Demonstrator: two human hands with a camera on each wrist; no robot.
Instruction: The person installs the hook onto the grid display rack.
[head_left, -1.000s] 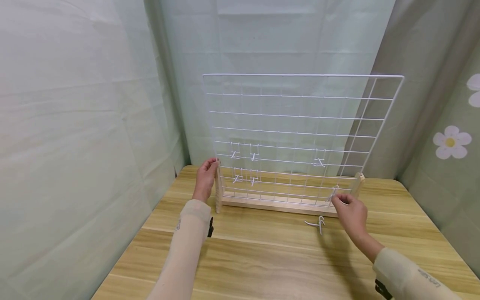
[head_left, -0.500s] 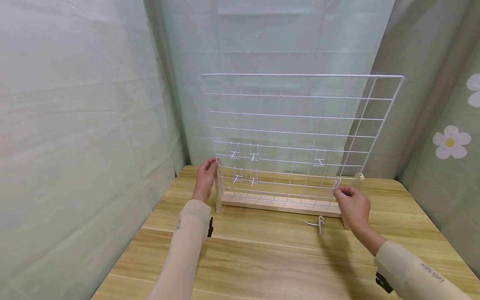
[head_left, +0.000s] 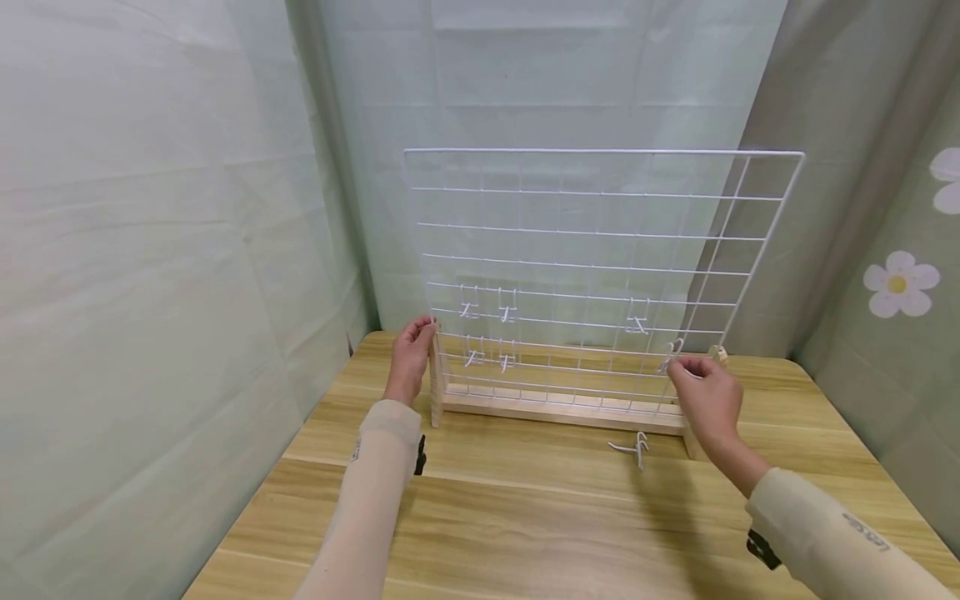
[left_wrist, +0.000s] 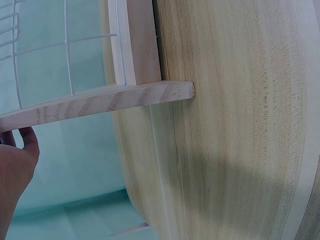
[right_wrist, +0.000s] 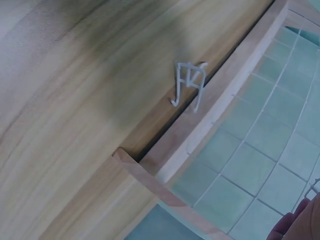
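Note:
A white wire grid (head_left: 600,152) stands upright in a wooden base (head_left: 562,410). At its left end, my left hand (head_left: 410,358) holds the top of the wooden side post (head_left: 437,383); in the left wrist view the fingers (left_wrist: 30,142) meet the post's outer side. Near the lower right of the grid, my right hand (head_left: 707,398) pinches a white wire hook (head_left: 670,357) by thumb and fingertips. Whether that hook touches the grid cannot be told. A second, loose wire hook (head_left: 639,450) lies on the table just in front of the base.
Several white hooks hang on the grid: a group at left, including one hook (head_left: 506,313), and another hook (head_left: 637,323) at right. Wood-grain table (head_left: 525,525) lies beneath everything. Pale curtains (head_left: 187,250) close in the back and sides.
My right hand has risen a little along the grid with the hook, from near the base toward a higher wire. The left hand has stayed at the side post.

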